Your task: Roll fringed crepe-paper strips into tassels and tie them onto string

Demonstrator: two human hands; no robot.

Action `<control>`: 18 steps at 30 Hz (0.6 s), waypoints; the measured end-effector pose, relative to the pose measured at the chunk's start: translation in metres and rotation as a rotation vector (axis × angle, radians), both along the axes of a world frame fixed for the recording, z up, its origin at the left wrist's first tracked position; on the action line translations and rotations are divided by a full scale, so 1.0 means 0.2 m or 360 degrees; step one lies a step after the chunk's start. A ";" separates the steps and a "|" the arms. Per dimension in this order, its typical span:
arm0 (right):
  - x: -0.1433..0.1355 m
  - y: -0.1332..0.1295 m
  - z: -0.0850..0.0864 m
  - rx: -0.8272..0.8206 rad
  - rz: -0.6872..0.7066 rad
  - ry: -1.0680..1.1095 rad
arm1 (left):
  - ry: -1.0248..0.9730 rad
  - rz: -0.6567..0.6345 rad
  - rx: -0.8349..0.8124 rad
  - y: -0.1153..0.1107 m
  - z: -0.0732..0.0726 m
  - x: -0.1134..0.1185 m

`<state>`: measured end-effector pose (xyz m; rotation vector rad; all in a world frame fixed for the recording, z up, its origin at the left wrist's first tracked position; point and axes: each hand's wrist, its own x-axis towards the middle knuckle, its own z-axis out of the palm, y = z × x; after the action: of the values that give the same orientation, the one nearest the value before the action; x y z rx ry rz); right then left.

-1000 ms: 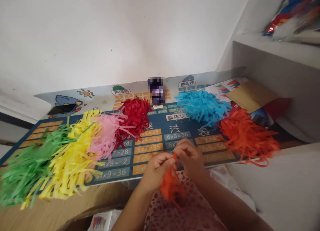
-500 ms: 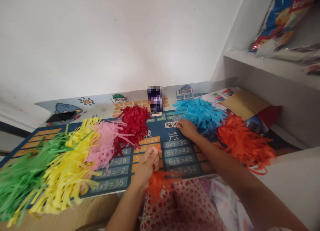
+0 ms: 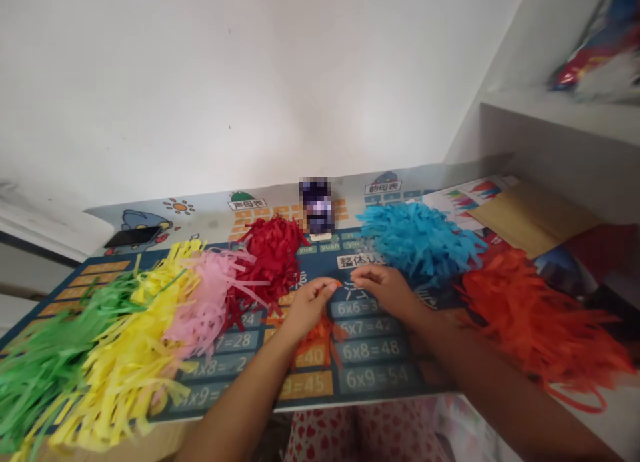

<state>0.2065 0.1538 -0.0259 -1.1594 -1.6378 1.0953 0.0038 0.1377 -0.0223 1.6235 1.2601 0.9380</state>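
Note:
My left hand [image 3: 311, 305] pinches the tip of an orange paper tassel [image 3: 317, 335], whose strips hang below the fingers over the printed mat. Just to its right, my right hand [image 3: 383, 285] has its thumb and fingertips close together; whether something small is between them is too blurred to tell. A blue fringed paper bundle [image 3: 420, 239] lies behind my right hand. Left of my left hand are a red bundle [image 3: 273, 255], a pink one [image 3: 200, 302], a yellow one [image 3: 135, 355] and a green one [image 3: 55, 362].
A larger orange bundle [image 3: 540, 322] lies at the right, by a brown envelope [image 3: 535, 215] and papers. A pixelated upright device [image 3: 317, 205] stands at the mat's back. A dark phone [image 3: 134, 237] lies at the back left. A shelf [image 3: 560, 115] juts out at upper right.
My left hand has risen and moved forward, bringing the orange tassel from over the lap onto the mat. My right hand has come down a little, nearer the left. The view has shifted slightly.

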 end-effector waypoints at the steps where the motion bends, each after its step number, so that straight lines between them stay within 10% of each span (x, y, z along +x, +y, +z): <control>1: -0.01 -0.01 0.00 -0.0008 0.0028 0.0024 | -0.0016 -0.0014 -0.0023 -0.01 0.00 0.00; 18: -0.05 -0.07 0.02 -0.0058 0.0014 -0.0090 | 0.0323 -0.0257 0.0169 -0.06 0.03 0.00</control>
<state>0.1957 0.1402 -0.0220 -1.2177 -1.6741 1.1110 0.0044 0.1257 -0.0159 1.9121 1.2085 0.7663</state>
